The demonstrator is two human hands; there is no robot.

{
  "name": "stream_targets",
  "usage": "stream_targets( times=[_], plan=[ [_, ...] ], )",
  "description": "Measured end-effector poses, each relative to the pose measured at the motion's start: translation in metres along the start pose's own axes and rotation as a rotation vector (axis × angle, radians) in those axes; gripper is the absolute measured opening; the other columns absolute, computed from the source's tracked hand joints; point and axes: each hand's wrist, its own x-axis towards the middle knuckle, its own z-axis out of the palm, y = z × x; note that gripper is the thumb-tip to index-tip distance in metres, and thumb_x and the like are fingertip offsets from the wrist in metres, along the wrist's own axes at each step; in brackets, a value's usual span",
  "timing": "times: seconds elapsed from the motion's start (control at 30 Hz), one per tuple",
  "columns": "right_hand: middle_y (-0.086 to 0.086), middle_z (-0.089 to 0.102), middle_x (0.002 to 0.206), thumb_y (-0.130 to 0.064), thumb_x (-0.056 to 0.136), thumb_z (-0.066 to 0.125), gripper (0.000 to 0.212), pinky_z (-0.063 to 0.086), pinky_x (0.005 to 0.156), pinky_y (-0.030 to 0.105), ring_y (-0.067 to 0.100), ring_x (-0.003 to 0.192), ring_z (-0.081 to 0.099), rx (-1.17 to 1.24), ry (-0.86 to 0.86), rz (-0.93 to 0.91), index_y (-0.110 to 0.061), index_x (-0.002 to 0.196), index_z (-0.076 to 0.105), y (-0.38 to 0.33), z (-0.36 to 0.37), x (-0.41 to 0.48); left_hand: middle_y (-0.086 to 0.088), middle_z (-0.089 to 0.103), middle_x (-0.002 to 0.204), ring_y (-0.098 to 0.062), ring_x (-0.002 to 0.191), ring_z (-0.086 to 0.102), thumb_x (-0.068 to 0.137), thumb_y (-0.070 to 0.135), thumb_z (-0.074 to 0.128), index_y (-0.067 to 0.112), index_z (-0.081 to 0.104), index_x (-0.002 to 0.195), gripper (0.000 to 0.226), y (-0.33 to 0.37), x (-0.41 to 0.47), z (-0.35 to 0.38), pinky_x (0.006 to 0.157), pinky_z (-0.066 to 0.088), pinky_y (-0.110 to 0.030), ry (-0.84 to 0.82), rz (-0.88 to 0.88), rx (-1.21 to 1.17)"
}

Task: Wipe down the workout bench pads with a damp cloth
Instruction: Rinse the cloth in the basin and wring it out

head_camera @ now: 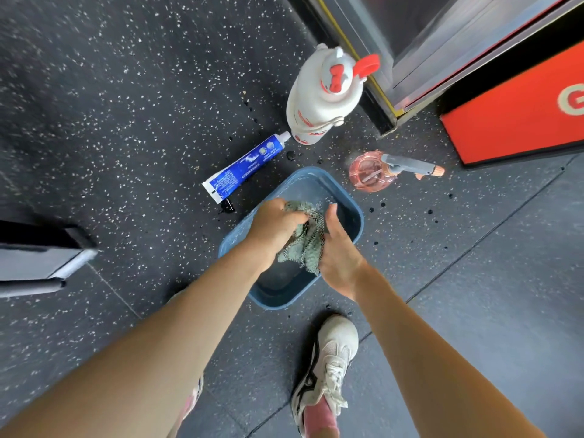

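Wringing looks like your current step. In the head view, your 2 hands, left hand (pixel 275 230) and right hand (pixel 339 257), curl tightly round the green mesh-backed cloth (pixel 305 245), held over the blue rectangular plastic basin (pixel 355 216) on the speckled floor (pixel 126 121). Dampening seems nearly finished; all the wiping remains.

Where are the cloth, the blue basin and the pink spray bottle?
cloth (pixel 305 246): head view, on the bunched green fabric.
blue basin (pixel 279 300): head view, on its near outer wall.
pink spray bottle (pixel 369 172): head view, on its round pink body.
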Motion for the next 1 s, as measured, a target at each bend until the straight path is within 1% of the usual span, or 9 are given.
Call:
stream_targets(
  times=[0.13,0.27,0.33,0.43,0.5,0.6,0.77,0.9,1.0],
  plan=[
    [0.003,0.068,0.101,-0.025,0.082,0.074,0.029,0.043,0.086,0.025,0.014,0.096,0.061,-0.485,0.112,-0.060,-0.019,0.108,0.062,0.002,0.002,-0.001,-0.024,0.069,0.087,-0.027,0.079,0.066,0.076,0.010,0.068,-0.008,0.065,0.088,0.022,0.013,0.004,-0.008,0.078,0.056,-0.047,-0.006,0.090,0.235],
    [0.004,0.072,0.089,-0.028,0.075,0.075,0.025,0.044,0.078,0.021,0.016,0.088,0.064,-0.334,0.333,-0.088,-0.010,0.093,0.073,0.001,0.006,0.013,-0.022,0.067,0.087,-0.022,0.077,0.067,0.080,0.006,0.067,-0.012,0.064,0.087,0.020,0.023,0.007,-0.009,0.066,0.059,-0.028,0.037,0.096,0.119],
    [0.012,0.073,0.091,-0.027,0.071,0.075,0.027,0.049,0.087,0.034,0.026,0.093,0.066,-0.253,0.293,-0.041,-0.008,0.090,0.072,-0.001,0.007,0.017,-0.024,0.068,0.088,-0.024,0.078,0.068,0.080,0.005,0.066,-0.009,0.065,0.083,0.014,0.021,0.007,-0.007,0.068,0.059,-0.029,0.108,0.075,0.049],
    [0.014,0.068,0.084,-0.017,0.084,0.071,0.018,0.058,0.067,0.037,0.027,0.074,0.069,-0.124,0.223,0.026,-0.009,0.097,0.063,-0.003,0.007,0.017,-0.024,0.066,0.079,-0.024,0.070,0.062,0.069,0.015,0.064,-0.013,0.062,0.083,0.032,0.013,0.007,-0.014,0.075,0.056,-0.045,0.237,0.087,0.001],
    [0.013,0.068,0.081,-0.019,0.088,0.067,0.017,0.058,0.059,0.034,0.026,0.067,0.070,-0.003,0.189,0.084,-0.007,0.098,0.061,-0.003,0.008,0.012,-0.018,0.060,0.069,-0.019,0.063,0.052,0.070,0.016,0.063,-0.010,0.058,0.076,0.027,0.006,0.008,-0.018,0.061,0.049,-0.033,0.238,0.194,0.106],
    [0.013,0.070,0.097,-0.013,0.091,0.061,0.018,0.059,0.077,0.041,0.030,0.089,0.070,0.238,0.059,0.089,-0.005,0.107,0.061,0.001,0.003,0.005,-0.006,0.060,0.080,-0.016,0.068,0.053,0.079,0.006,0.063,0.002,0.062,0.082,0.005,-0.005,0.000,-0.018,0.055,0.036,-0.012,0.246,0.409,0.404],
    [0.012,0.060,0.116,-0.048,0.082,0.062,0.064,0.051,0.091,0.040,0.026,0.105,0.060,0.444,-0.196,0.041,-0.005,0.128,0.050,0.000,0.000,-0.001,0.004,0.054,0.114,-0.010,0.095,0.056,0.083,0.007,0.065,0.010,0.060,0.114,0.032,-0.035,-0.031,-0.008,0.082,0.046,-0.016,0.064,0.677,0.695],
    [0.009,0.061,0.091,-0.024,0.074,0.071,0.036,0.052,0.073,0.029,0.018,0.079,0.058,0.302,0.057,0.102,-0.005,0.102,0.059,0.002,-0.001,0.003,0.001,0.057,0.124,-0.005,0.105,0.055,0.083,-0.002,0.053,0.014,0.059,0.126,0.046,-0.042,-0.042,-0.008,0.093,0.046,-0.020,-0.143,0.545,0.552],
    [0.008,0.061,0.085,-0.015,0.081,0.069,0.022,0.050,0.058,0.025,0.016,0.072,0.054,0.294,0.166,0.119,-0.004,0.098,0.060,0.000,-0.010,0.006,-0.011,0.057,0.124,-0.016,0.118,0.053,0.076,-0.014,0.044,0.004,0.060,0.119,0.049,-0.036,-0.034,-0.012,0.099,0.040,-0.023,-0.038,0.335,0.340]
  ],
)
